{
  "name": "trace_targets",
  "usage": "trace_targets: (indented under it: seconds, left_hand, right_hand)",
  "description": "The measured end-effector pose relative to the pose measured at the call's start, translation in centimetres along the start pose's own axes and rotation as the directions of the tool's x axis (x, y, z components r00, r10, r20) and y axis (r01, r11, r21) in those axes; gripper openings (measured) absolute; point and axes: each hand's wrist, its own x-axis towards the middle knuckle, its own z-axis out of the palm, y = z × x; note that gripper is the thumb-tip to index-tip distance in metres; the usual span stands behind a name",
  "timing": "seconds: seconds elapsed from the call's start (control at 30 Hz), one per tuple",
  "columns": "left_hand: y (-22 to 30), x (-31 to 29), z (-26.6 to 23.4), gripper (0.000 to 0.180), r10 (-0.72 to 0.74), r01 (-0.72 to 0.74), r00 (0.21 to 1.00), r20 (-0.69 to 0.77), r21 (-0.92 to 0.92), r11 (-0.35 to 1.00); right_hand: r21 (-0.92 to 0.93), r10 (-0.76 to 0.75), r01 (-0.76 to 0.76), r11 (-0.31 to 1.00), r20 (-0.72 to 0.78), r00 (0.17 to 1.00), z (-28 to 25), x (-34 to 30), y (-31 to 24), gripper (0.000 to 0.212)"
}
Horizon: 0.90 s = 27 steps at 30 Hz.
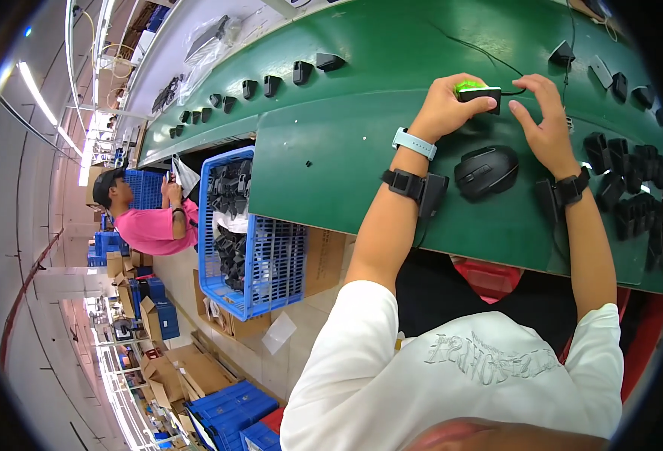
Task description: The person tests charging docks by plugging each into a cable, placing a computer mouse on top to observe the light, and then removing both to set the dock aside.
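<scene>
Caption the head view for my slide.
Left hand holds a small black device, right hand at its cable, black mouse nearby.

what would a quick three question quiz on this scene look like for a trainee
1. Multiple choice: what colour glow shows on the small boxy device?
a) red
b) green
c) blue
2. True or false: the black mouse lies on the green tabletop, outside the blue crate.
3. Fill in the missing word: the small boxy device is held in the person's own ____ hand.

Key:
1. b
2. True
3. left: the left hand grips it.
</scene>
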Motion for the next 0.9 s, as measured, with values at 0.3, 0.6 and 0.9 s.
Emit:
trace_targets:
  seconds: [0.3,0.6,0.9]
  left_hand:
    - [0.6,-0.2,0.5,0.028,-0.099,0.1,0.995,0.012,-0.066,0.993]
    - [0.2,-0.2,0.3,0.028,-0.095,0.103,0.992,0.089,-0.089,0.991]
    - [-0.7,-0.4,0.2,0.032,0.121,-0.136,0.984,0.127,0.121,0.983]
  right_hand:
    - [-0.093,0.1,-0.083,0.992,0.193,0.976,0.6,-0.9,2.0,0.019]
    - [-0.009,0.1,-0.101,0.995,0.251,0.963,0.3,-1.0,1.7,0.019]
    - [-0.012,0.149,-0.158,0.987,0.394,0.907,0.0,-0.9,1.0,0.021]
